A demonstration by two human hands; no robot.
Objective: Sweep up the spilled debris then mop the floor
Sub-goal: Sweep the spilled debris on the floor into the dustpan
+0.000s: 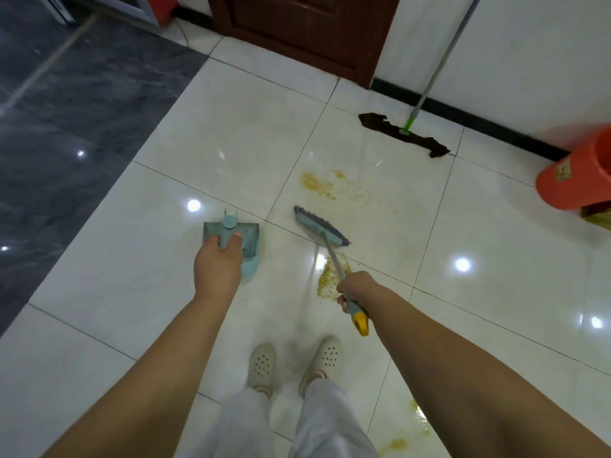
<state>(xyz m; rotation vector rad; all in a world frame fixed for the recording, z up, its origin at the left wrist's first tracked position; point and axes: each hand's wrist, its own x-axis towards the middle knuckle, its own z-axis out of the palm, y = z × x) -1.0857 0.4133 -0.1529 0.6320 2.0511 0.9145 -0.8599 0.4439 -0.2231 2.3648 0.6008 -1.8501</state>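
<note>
My left hand point(216, 267) grips the handle of a teal dustpan point(249, 241) held over the white tile floor. My right hand point(355, 287) holds the handle of a teal broom; its head point(319, 228) rests on the floor to the right of the dustpan. Yellowish debris lies scattered beyond the broom head point(334, 186). A denser pile point(329, 276) sits behind the broom head, just left of my right hand. A yellow wet smear point(401, 441) shows near my right arm. A mop point(403, 133) with a dark cloth head leans against the far wall.
An orange bucket point(577, 173) lies tilted at the right by the wall. A dark wooden door point(307, 31) stands ahead. Dark grey tiles point(66, 127) cover the floor on the left. My feet in pale perforated shoes point(294, 361) stand just behind the tools.
</note>
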